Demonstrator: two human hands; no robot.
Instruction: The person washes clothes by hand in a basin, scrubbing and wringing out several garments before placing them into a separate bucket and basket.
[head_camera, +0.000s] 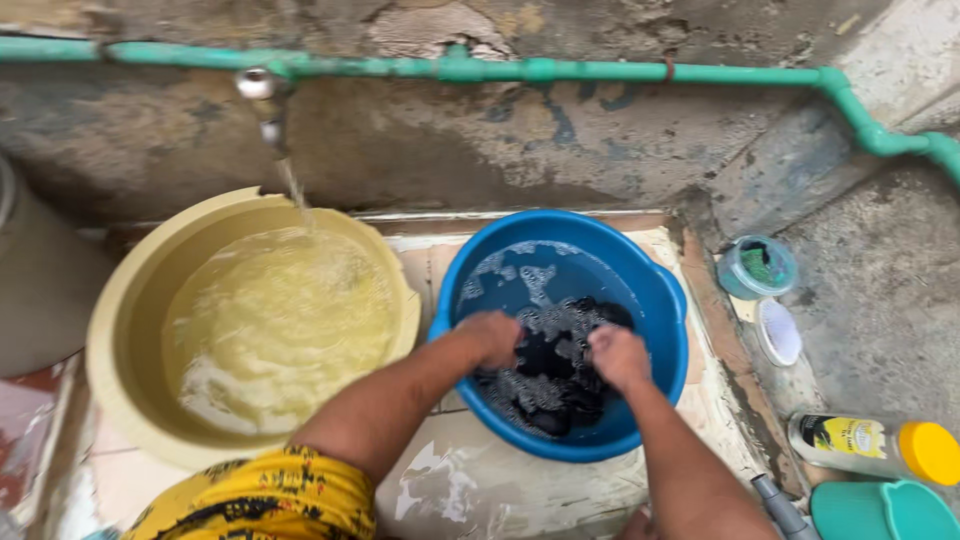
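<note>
Hands, left (492, 337) and right (617, 356), clench dark cloth (553, 372) in a soapy blue basin (662, 290); tap (262, 95) water fills the yellow tub (130, 300) beside it.

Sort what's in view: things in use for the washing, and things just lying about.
In use: left hand, right hand, dark cloth, blue basin, running tap, yellow basin.
Lying about: small green tub, white lid, yellow-capped bottle.

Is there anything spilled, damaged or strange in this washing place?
Yes. The wall behind the tap is cracked and flaking. A white lid lies on the ground beside its open small container. A bottle with yellow cap lies on its side. Both hands scrub dark cloth in the blue basin.
</note>
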